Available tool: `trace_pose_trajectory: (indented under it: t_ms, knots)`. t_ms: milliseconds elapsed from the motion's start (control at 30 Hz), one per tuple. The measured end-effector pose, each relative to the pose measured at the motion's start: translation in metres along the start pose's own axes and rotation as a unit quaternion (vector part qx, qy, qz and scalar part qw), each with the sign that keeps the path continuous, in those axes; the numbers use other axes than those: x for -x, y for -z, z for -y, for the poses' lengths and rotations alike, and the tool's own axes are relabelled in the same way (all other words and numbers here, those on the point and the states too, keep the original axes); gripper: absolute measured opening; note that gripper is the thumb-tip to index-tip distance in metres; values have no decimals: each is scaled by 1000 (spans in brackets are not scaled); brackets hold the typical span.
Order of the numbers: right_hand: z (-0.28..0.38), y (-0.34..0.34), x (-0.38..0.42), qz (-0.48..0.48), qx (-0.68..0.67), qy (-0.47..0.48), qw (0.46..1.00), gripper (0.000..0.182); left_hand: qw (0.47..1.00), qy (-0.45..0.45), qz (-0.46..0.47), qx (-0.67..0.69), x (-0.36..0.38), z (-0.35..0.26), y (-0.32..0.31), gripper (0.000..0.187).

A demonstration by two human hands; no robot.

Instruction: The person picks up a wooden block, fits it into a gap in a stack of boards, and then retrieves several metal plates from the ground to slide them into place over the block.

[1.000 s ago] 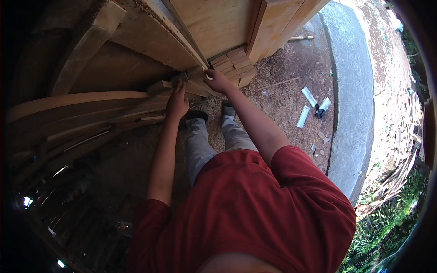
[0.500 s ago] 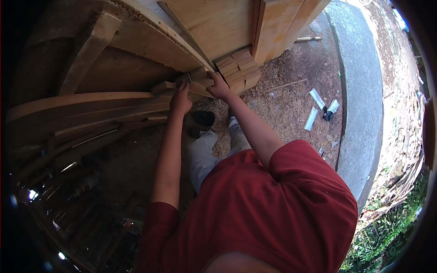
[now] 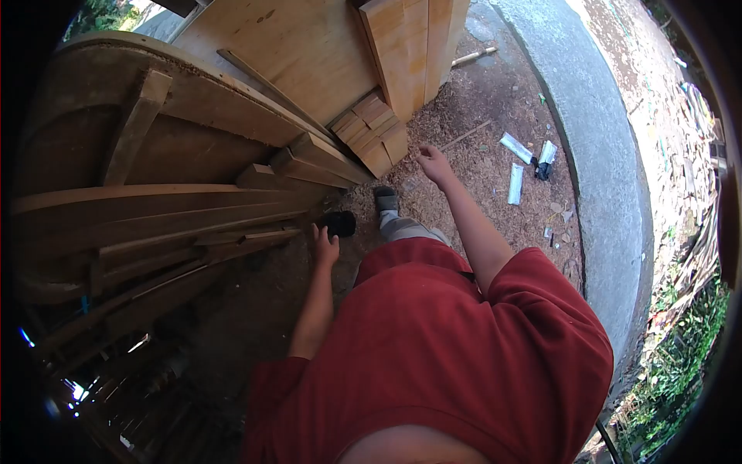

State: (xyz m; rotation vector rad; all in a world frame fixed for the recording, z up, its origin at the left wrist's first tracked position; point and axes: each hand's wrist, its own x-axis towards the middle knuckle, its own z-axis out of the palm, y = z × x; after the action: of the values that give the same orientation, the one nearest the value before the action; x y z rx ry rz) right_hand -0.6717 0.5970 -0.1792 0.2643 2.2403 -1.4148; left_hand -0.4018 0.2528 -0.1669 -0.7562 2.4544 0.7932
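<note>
My left hand [image 3: 325,249] hangs beside the ends of the long wooden boards [image 3: 178,209], near a dark shoe [image 3: 338,224]. Its fingers are apart and hold nothing. Over the shavings-covered ground, my right hand [image 3: 434,165] is held out with loosely bent fingers and nothing visible in it. To its left is a stack of short wooden blocks [image 3: 372,133], set against an upright wooden panel [image 3: 290,46]. Thick wooden pieces [image 3: 317,161] lie by the foot of the curved wooden panel [image 3: 216,97], away from both hands.
Upright planks [image 3: 402,50] lean behind the block stack. Silvery strips [image 3: 515,183] and a black item [image 3: 543,168] lie on the ground at right, before a concrete curb [image 3: 583,116]. A thin stick [image 3: 466,134] lies on the shavings. More timber is stacked in shadow at left.
Both hands have come away from the wooden pieces by the panel. My left hand moved down toward my body, my right hand out to the right. The view has shifted and my feet have moved.
</note>
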Motion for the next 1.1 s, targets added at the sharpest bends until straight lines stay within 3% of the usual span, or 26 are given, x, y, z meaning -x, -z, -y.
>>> trace_pose_trajectory:
  t_ms: [100,167,233,333,467,567,667,800,867,1000,1100]
  knots:
    - [-52,54,22,-45,-7,-11,999,48,970,83,225,-40,16,53,-47,56]
    - [-104,77,43,-53,4,-16,998,47,978,90,189,12,38,81,-50,54]
    - [-153,111,67,-32,17,-104,994,43,980,107,114,123,72,98,-88,51]
    - [-151,131,108,-6,-15,-149,989,41,980,95,26,174,104,100,-102,46]
    - [-153,154,137,17,-34,-117,992,42,932,164,-73,315,161,50,-137,35]
    - [-174,180,149,45,-8,-50,998,42,918,140,-110,354,191,51,-185,35]
    - [-168,215,177,13,-34,-43,998,39,926,168,-95,326,213,34,-212,35]
    - [-183,279,213,-45,-80,-49,995,38,943,139,-65,295,222,24,-250,35]
    - [-197,307,228,-87,-114,-65,987,36,965,150,-56,210,227,4,-251,35]
    - [-241,356,249,-186,-135,-93,969,32,973,119,-21,196,208,-40,-251,34]
    - [-271,382,259,-233,-200,-106,946,32,986,48,10,161,171,-73,-251,34]
